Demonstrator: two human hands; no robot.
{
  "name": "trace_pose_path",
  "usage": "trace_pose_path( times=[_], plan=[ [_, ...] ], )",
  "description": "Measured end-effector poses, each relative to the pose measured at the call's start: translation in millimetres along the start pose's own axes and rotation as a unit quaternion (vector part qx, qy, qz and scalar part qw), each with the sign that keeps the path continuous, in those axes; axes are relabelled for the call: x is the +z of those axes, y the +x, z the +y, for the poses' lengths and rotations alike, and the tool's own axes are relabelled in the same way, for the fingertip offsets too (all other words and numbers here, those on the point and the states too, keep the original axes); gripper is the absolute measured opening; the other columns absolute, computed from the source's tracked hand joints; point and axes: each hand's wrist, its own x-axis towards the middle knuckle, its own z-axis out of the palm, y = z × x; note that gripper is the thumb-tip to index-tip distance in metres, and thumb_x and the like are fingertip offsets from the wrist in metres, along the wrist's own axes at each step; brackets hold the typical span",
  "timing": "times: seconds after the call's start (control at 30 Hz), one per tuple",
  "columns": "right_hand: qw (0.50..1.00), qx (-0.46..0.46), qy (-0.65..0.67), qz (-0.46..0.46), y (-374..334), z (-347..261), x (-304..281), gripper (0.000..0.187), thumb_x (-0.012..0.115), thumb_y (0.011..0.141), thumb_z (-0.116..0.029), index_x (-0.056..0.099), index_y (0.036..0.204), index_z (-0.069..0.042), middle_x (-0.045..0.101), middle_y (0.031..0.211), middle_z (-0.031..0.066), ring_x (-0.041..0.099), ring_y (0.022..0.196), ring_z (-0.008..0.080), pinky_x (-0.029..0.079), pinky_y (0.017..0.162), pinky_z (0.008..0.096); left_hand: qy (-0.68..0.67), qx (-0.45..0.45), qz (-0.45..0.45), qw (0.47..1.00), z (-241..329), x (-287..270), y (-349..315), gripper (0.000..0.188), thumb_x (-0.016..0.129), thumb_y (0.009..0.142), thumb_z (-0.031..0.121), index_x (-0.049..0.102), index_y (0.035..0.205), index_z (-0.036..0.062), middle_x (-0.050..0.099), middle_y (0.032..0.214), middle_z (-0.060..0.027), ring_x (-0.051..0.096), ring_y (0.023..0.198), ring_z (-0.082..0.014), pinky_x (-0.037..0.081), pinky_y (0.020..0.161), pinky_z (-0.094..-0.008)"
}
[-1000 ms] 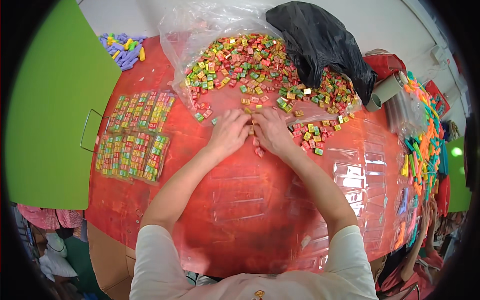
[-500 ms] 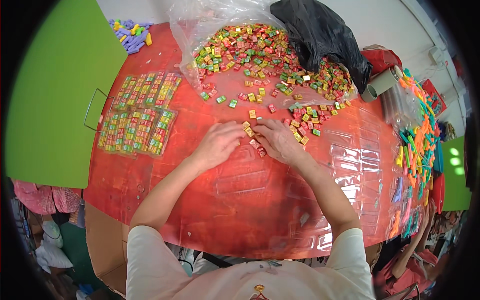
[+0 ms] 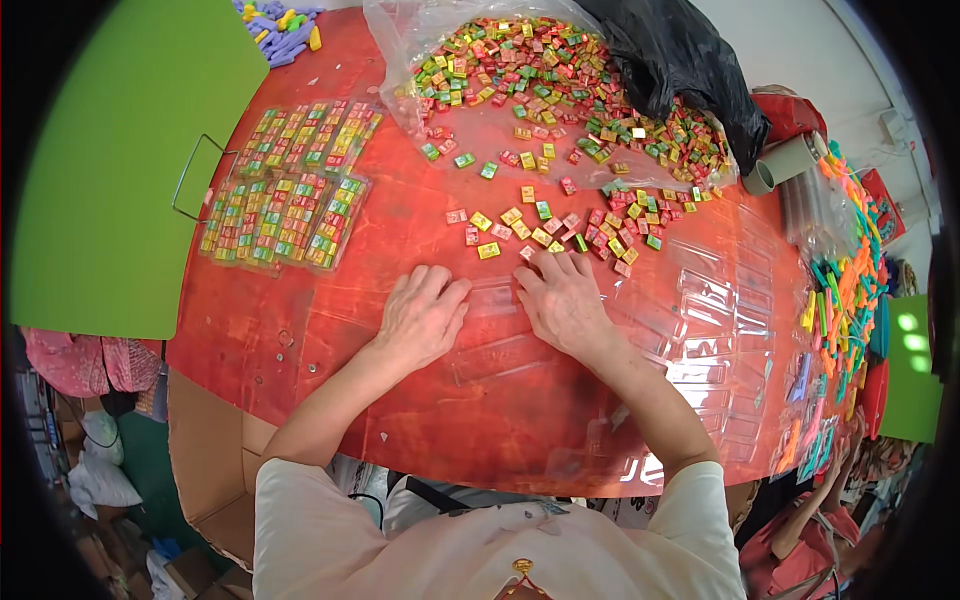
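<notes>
Moved hands, head view: left hand [image 3: 425, 318] and right hand [image 3: 568, 305] are now resting farther apart; small wrapped blocks [image 3: 512, 216], which were lying between the fingertips half a second ago, are now lying beyond them.
Left hand: curling its fingers at the left end of a clear tray [image 3: 495, 296]; cannot tell whether it is gripping.
Right hand: bending its fingers by the tray's right end, just below the nearest blocks; grip cannot be told.
Clear tray: lying on the red table [image 3: 400, 210] between both hands.
Filled trays [image 3: 285, 225]: lying in two rows at left.
Block heap [image 3: 540, 60]: spreading over clear plastic, beside a black bag [image 3: 690, 60].
</notes>
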Motion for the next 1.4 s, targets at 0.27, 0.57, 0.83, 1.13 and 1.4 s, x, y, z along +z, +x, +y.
trace_pose_path(
  times=[0.27, 0.57, 0.83, 1.13, 1.4],
  plan=[
    [1.000, 0.020, 0.001, -0.003, 12, -3, -5, 0.027, 0.071, 0.086, -0.019, 0.067, 0.109, -0.008, 0.062, 0.106, 0.0099, 0.060, 0.099, 0.0282, 0.043, 0.090, 0.0448, 0.007, -0.023, 0.075, 0.997, -30, -4, 42, 0.037, 0.067, 0.088, 0.009, 0.062, 0.125, 0.0078, 0.056, 0.116, -0.0131, 0.054, 0.110, -0.0337, 0.046, 0.088, -0.0455],
    [0.997, 0.000, -0.039, 0.061, 40, 2, 26, 0.014, 0.064, 0.086, -0.015, 0.065, 0.095, -0.003, 0.059, 0.092, 0.0103, 0.059, 0.090, 0.0267, 0.044, 0.086, 0.0427, 0.110, -0.022, 0.051, 0.992, -52, 12, 50, 0.019, 0.068, 0.087, 0.019, 0.066, 0.104, 0.0101, 0.055, 0.098, -0.0089, 0.055, 0.098, -0.0275, 0.038, 0.080, -0.0437],
    [0.999, -0.004, 0.034, 0.003, 38, -3, 11, 0.022, 0.073, 0.083, -0.023, 0.065, 0.092, -0.006, 0.058, 0.093, 0.0101, 0.060, 0.093, 0.0278, 0.044, 0.086, 0.0441, 0.111, -0.039, 0.077, 0.990, -47, 8, 37, 0.016, 0.070, 0.086, 0.023, 0.064, 0.094, 0.0107, 0.055, 0.096, -0.0091, 0.054, 0.096, -0.0275, 0.038, 0.082, -0.0451],
    [0.997, 0.048, -0.034, 0.049, 66, 10, 27, 0.021, 0.073, 0.082, -0.019, 0.065, 0.100, -0.010, 0.058, 0.095, 0.0080, 0.060, 0.095, 0.0273, 0.044, 0.085, 0.0440, 0.134, -0.092, 0.092, 0.982, -44, 11, 30, 0.019, 0.070, 0.086, 0.028, 0.064, 0.092, 0.0106, 0.056, 0.098, -0.0096, 0.054, 0.098, -0.0285, 0.037, 0.086, -0.0486],
    [0.998, 0.040, -0.015, 0.055, 80, 10, 27, 0.017, 0.072, 0.082, -0.021, 0.067, 0.093, -0.009, 0.060, 0.094, 0.0089, 0.061, 0.095, 0.0277, 0.044, 0.086, 0.0453, 0.115, -0.065, 0.057, 0.990, -44, -3, 30, 0.025, 0.073, 0.084, 0.028, 0.066, 0.104, 0.0136, 0.055, 0.102, -0.0109, 0.052, 0.102, -0.0295, 0.035, 0.093, -0.0529]
  ],
)
